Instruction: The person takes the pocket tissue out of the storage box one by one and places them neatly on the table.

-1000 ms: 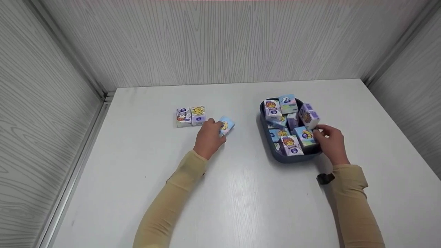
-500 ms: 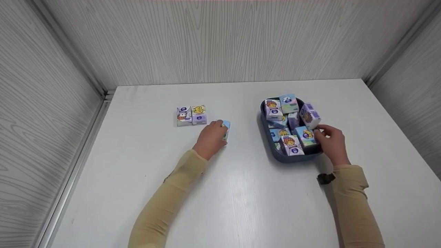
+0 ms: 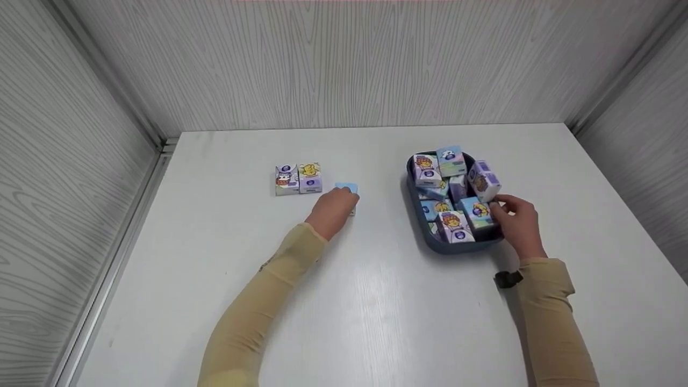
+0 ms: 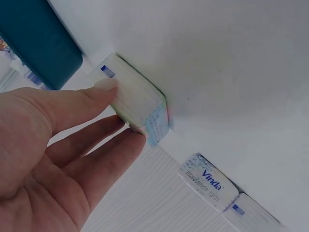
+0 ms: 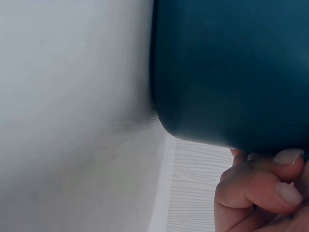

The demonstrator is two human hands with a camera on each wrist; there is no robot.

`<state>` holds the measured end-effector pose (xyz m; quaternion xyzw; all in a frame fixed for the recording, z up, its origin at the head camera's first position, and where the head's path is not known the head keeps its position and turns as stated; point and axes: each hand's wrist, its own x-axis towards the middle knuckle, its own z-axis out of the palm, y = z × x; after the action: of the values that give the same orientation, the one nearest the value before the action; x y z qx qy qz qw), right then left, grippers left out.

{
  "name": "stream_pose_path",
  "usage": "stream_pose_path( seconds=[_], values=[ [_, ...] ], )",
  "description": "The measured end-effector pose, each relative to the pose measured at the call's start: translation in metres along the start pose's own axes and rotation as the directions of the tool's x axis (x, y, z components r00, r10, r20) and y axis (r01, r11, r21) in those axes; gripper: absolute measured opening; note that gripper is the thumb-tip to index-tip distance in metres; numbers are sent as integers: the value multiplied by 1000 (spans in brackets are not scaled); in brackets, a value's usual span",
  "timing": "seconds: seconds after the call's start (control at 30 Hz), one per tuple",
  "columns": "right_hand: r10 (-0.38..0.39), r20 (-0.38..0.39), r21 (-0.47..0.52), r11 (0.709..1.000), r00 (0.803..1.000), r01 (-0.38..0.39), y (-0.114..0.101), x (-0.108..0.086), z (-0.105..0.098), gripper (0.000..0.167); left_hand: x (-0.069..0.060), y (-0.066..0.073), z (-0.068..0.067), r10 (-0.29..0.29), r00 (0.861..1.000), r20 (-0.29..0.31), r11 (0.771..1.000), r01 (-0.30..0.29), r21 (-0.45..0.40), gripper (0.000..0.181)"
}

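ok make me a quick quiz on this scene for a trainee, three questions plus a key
1. True or false: the left hand pinches a blue-topped packet outside the dark tub.
2. Which hand is at the dark tub's rim? a) left b) right c) neither
3. Fill in: in the left wrist view, the dated packet carries the blue word ____.

Key: 1. True. 2. b, the right hand. 3. Vinda.
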<state>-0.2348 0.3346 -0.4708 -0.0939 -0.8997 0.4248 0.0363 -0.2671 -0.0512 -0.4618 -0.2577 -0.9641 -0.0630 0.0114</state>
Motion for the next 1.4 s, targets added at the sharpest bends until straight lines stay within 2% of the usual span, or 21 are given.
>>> stream_pose_path(
  seconds=[0.17, 0.27, 0.33, 0.5, 0.7, 0.93, 1.23, 1.4],
  values=[
    [-51, -21, -14, 999, 998, 51, 3, 0, 2, 44, 13, -6, 1, 8, 1000, 13, 997, -9, 79, 15],
    [-76, -29, -14, 997, 997, 75, 4, -1, 4, 42, 19, -11, 2, 1, 1000, 31, 995, -4, 97, 15],
    [-69, -26, -14, 998, 997, 69, 4, -2, 5, 42, 24, -16, 3, -12, 999, 46, 995, 7, 99, 16],
    [-52, -26, -20, 998, 998, 52, 4, -1, 6, 42, 31, -29, 4, -41, 999, 22, 992, 38, 118, 18],
    [-54, -25, -8, 999, 998, 54, 4, 1, 6, 42, 32, -41, 4, -84, 996, 1, 993, 84, 79, 19],
    [-57, -31, -1, 998, 998, 57, 3, 2, 5, 41, 34, -45, 2, -107, 994, 2, 994, 107, 37, 19],
    [-91, -54, -18, 996, 994, 90, 4, 2, 4, 41, 36, -46, 3, -83, 992, -90, 993, 90, 75, 18],
    [-51, -37, -10, 999, 998, 51, 3, 2, 2, 43, 37, -46, 2, -94, 993, -74, 992, 99, 74, 18]
  ],
)
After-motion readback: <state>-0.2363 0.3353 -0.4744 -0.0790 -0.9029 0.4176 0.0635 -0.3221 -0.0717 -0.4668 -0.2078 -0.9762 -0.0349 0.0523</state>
